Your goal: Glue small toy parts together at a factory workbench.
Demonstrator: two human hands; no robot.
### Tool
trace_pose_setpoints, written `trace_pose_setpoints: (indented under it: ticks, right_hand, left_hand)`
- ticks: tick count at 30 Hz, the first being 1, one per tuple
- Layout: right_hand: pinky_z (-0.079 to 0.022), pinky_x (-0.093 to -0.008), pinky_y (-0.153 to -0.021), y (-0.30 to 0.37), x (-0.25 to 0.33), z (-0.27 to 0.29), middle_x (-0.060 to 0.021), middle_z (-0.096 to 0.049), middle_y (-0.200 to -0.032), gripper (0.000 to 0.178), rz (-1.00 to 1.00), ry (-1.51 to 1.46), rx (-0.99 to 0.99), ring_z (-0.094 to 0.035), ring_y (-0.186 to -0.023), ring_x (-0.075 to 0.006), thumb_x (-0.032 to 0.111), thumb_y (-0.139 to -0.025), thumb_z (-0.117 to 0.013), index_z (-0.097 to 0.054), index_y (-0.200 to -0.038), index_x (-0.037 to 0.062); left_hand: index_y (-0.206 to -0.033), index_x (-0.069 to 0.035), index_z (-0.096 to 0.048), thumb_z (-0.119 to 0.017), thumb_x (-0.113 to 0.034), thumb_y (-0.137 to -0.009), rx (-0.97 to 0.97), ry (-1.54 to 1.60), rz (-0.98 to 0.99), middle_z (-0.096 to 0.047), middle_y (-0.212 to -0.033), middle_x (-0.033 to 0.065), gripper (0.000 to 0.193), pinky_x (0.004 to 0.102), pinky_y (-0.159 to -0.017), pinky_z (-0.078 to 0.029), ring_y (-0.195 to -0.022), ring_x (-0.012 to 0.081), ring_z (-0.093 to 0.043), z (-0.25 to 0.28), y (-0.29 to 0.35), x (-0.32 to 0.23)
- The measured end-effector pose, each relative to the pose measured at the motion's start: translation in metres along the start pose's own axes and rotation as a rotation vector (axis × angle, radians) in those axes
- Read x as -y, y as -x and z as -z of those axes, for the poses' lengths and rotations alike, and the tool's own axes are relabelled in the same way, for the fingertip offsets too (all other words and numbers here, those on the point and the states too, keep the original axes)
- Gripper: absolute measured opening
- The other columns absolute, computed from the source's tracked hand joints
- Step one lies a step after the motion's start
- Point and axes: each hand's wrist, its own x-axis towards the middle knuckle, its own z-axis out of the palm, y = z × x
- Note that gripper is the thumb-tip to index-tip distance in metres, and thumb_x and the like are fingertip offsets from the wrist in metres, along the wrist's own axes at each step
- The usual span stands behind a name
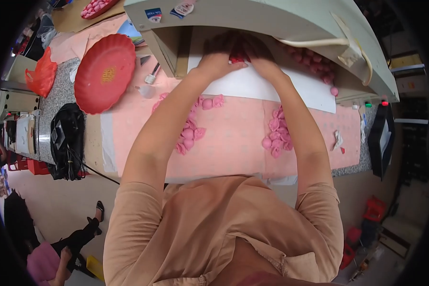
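Both hands reach under the overhang of a grey metal housing, above a white sheet (291, 90). My left hand (219, 57) and my right hand (260, 55) close in from both sides around a small glossy red object (237, 56). Shadow hides most of the fingers, so the object's kind cannot be made out. My left thumb lies across its near side. Pink rounded pieces with petal-like flaps lie below the forearms, one cluster (188, 133) at left and another (277, 133) at right. Along the sheet's right side runs a row of pink balls (314, 64).
The grey housing (271, 16) overhangs my hands, with a cream cable (314, 43) on its front. To the left are a red scalloped tray (100, 62), a small bottle (151, 76) and a black bag (66, 138). Another person (47, 262) sits at lower left.
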Motion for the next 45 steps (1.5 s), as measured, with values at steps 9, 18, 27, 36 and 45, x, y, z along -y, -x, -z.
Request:
trace_pose_setpoints:
  ticks: [9, 18, 27, 36, 45]
  right_hand:
    - [-0.038, -0.0367, -0.105, 0.0, -0.044, -0.004, -0.0195, -0.052, -0.133, 0.037, 0.207, 0.703, -0.153, -0.046, -0.126, -0.0349, 0.016, -0.095, -0.047, -0.053, -0.129, 0.0028]
    - [-0.047, -0.0424, -0.086, 0.017, 0.012, -0.015, -0.0196, -0.061, -0.11, 0.032, 0.502, 0.336, -0.272, -0.058, -0.1, -0.0355, 0.019, -0.092, -0.044, -0.057, -0.115, 0.0005]
    - [-0.034, -0.0416, -0.106, 0.025, 0.025, -0.023, -0.0192, -0.051, -0.135, 0.047, 0.351, 0.403, -0.184, -0.047, -0.122, -0.0376, 0.027, -0.096, -0.046, -0.045, -0.139, 0.0091]
    - [-0.036, -0.0415, -0.106, 0.094, 0.1, -0.02, -0.022, -0.049, -0.138, 0.046, 0.046, -0.082, 0.14, -0.047, -0.125, -0.0379, 0.022, -0.096, -0.053, -0.047, -0.137, 0.0031]
    - [-0.02, -0.0509, -0.113, 0.154, 0.166, -0.096, -0.0193, -0.032, -0.15, 0.058, 0.153, 0.02, 0.05, -0.032, -0.137, -0.0376, 0.021, -0.094, -0.054, -0.035, -0.147, 0.0097]
  left_hand:
    - [-0.149, -0.016, -0.026, -0.07, -0.049, -0.079, -0.012, -0.189, -0.003, -0.038, -0.145, 0.0172, 0.089, 0.0583, -0.108, -0.027, -0.13, 0.0389, -0.038, -0.001, 0.021, -0.023]
    - [-0.128, -0.012, -0.057, -0.061, -0.043, -0.089, 0.098, -0.259, 0.17, -0.064, -0.116, 0.0148, 0.049, 0.0505, -0.094, -0.042, -0.114, 0.0345, -0.055, 0.018, 0.026, -0.028]
    - [-0.141, -0.015, -0.045, -0.064, -0.023, -0.088, 0.16, -0.102, 0.104, -0.038, -0.148, 0.015, 0.057, 0.0598, -0.112, -0.02, -0.138, 0.0357, -0.033, 0.08, 0.104, -0.104]
    - [-0.125, -0.014, -0.061, -0.065, -0.027, -0.084, 0.282, -0.286, 0.019, -0.048, -0.14, 0.0085, 0.043, 0.0599, -0.113, -0.019, -0.135, 0.0258, -0.039, 0.104, 0.221, -0.124]
    - [-0.125, -0.018, -0.061, -0.067, -0.018, -0.083, 0.376, -0.288, -0.237, -0.054, -0.136, 0.0038, 0.043, 0.049, -0.113, -0.029, -0.132, 0.0246, -0.045, 0.16, 0.249, -0.081]
